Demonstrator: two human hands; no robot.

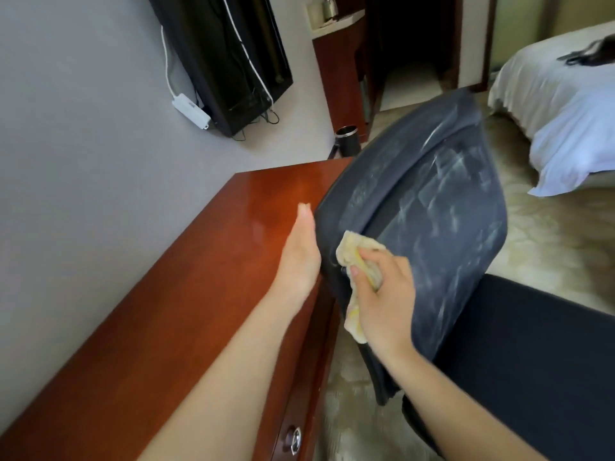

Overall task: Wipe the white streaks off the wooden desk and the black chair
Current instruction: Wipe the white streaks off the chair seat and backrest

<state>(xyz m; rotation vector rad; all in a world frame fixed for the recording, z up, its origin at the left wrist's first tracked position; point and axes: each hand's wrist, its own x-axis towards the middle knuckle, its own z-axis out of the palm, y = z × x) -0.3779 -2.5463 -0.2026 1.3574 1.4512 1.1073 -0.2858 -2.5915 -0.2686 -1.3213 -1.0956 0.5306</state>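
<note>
The black chair (442, 221) stands against the right edge of the wooden desk (186, 294), its backrest smeared with white streaks. My right hand (382, 294) grips a crumpled yellowish cloth (357, 257) and presses it on the backrest's lower left part. My left hand (301, 251) lies flat with straight fingers against the backrest's left rim, above the desk edge. The chair's dark seat (532, 361) shows at the lower right. The desk top looks glossy, with a faint pale patch near its far end.
A grey wall runs along the desk's left side, with a white power strip (191, 109) and a dark TV (229, 61) on it. A dark cup (347, 134) stands beyond the desk's far end. A bed (565, 111) lies at the right. Desk drawer handle (293, 439) below.
</note>
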